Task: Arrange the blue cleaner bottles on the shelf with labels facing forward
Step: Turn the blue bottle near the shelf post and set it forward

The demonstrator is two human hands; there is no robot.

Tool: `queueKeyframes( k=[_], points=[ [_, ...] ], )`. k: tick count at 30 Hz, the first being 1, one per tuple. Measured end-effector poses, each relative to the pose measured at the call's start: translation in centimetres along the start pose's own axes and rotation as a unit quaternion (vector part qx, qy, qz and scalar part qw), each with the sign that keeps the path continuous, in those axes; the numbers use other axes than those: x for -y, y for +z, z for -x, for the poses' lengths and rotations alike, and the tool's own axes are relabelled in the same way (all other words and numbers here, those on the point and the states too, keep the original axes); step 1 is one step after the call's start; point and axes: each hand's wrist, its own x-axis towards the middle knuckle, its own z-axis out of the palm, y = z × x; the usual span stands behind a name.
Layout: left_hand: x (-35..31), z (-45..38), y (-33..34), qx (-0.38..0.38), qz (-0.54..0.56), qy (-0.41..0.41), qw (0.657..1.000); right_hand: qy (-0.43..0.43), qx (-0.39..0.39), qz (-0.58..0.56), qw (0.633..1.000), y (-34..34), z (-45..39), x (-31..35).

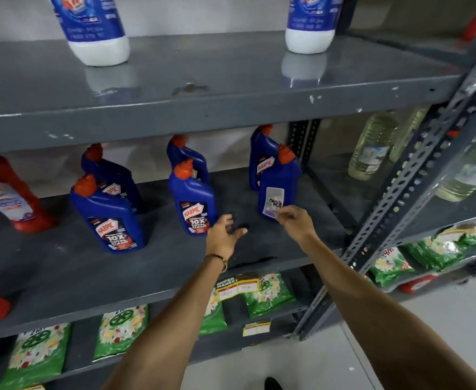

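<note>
Several blue cleaner bottles with red caps stand in pairs on the grey middle shelf (62, 266). The front left bottle (108, 218) and the front middle bottle (193, 201) show their front labels. The front right bottle (278, 182) shows its pale back label. My right hand (294, 222) has its fingers curled around the base of that bottle, which stands upright. My left hand (223, 235) hovers open over the bare shelf between the middle and right bottles, touching nothing. A back-row bottle (260, 156) stands behind the right one.
Red bottles (14, 198) stand at the shelf's left end. White and blue bottles (96, 32) sit on the shelf above. A perforated upright post (400, 198) rises to the right, with clear bottles (372, 147) beyond. Green packets (121, 330) fill the shelf below.
</note>
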Motion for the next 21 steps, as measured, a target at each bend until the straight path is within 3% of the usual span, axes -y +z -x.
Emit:
queueKeyframes(
  k=[7, 11, 16, 21],
  points=[
    [-2.7, -3.6, 5.0, 0.080, -0.006, 0.025, 0.997, 0.019, 0.084, 0.098, 0.991, -3.7, -4.1, 0.3],
    [-3.6, -5.0, 6.5, 0.062, 0.035, 0.012, 0.997, -0.034, 0.122, 0.167, 0.978, -5.3, -5.8, 0.3],
    [-4.2, -6.2, 6.8, 0.061, 0.065, -0.013, 0.996, -0.105, 0.186, 0.072, 0.974, -5.5, -6.0, 0.7],
    [-4.8, -5.8, 6.7, 0.022, 0.041, -0.004, 0.999, -0.105, 0.213, -0.008, 0.971, -5.9, -6.4, 0.9]
  ],
)
